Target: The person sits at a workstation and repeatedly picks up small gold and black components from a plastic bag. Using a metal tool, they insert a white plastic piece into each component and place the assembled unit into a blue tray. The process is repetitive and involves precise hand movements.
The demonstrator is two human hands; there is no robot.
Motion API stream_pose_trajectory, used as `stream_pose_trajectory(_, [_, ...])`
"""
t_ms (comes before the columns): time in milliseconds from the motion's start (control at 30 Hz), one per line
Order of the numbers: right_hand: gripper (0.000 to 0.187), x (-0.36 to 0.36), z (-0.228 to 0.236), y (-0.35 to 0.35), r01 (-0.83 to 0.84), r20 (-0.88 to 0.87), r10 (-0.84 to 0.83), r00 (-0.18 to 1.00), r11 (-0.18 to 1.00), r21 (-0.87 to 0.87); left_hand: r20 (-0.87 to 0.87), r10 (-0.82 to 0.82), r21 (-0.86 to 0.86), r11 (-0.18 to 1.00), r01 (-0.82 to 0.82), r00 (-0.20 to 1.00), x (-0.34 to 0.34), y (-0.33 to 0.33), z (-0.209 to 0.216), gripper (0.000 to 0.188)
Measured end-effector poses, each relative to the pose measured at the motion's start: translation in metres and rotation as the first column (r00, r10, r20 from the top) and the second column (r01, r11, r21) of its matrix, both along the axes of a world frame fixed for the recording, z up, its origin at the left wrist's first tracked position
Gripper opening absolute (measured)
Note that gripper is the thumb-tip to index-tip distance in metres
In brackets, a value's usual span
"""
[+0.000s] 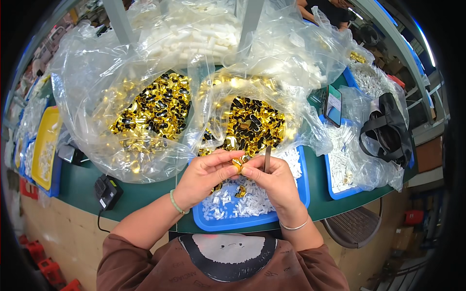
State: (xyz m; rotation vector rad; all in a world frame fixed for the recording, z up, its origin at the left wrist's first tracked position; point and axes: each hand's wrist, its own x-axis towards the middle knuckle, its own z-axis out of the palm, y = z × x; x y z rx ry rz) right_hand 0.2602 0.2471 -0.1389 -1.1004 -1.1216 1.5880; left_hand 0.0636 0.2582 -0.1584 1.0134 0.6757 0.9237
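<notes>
My left hand (204,177) and my right hand (277,183) meet above a blue tray (221,224). Between their fingertips they pinch a small shiny gold piece (238,163), its exact kind partly hidden by the fingers. A thin dark flat strip (267,159), perhaps a tweezer or blade-like tool, sticks up from the fingers of my right hand. Below lie many small white plastic parts (250,202) in the tray, with a loose gold piece (241,191) among them. Just beyond my hands, a clear bag holds gold and black pieces (255,123).
Another clear bag of gold and black pieces (158,111) stands left. Bags of white cylinders (199,41) lie behind. At right are a phone (333,105), a blue tray of white parts (342,157) and a black bag (383,128). A black corded device (108,191) sits left.
</notes>
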Motion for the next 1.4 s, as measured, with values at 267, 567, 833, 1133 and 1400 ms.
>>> stream_pose_trajectory(267, [0.013,-0.007,-0.007,-0.004,0.03,0.345,-0.152,0.926,0.942,0.334,0.014,0.014,-0.09,0.996,-0.013,1.0,0.001,0.002,0.0,0.039])
stream_pose_trajectory(567, [0.013,-0.007,0.003,-0.003,0.059,0.033,-0.059,0.998,0.998,0.006,0.191,0.024,-0.28,0.96,0.031,0.981,0.001,0.001,-0.002,0.039])
stream_pose_trajectory(833, [0.01,-0.009,0.007,-0.004,0.049,0.164,-0.068,0.984,0.992,0.114,0.175,-0.012,-0.232,0.971,0.053,0.984,-0.001,0.003,-0.002,0.037])
stream_pose_trajectory(1133, [0.01,-0.012,0.0,-0.003,0.073,0.235,-0.145,0.961,0.954,0.292,0.114,0.022,-0.224,0.975,0.004,0.993,0.001,0.004,-0.001,0.036])
stream_pose_trajectory(1400, [0.009,-0.003,0.003,-0.001,0.009,0.147,-0.026,0.989,0.994,0.113,0.138,-0.032,-0.214,0.975,0.061,0.99,0.0,0.003,-0.009,0.039])
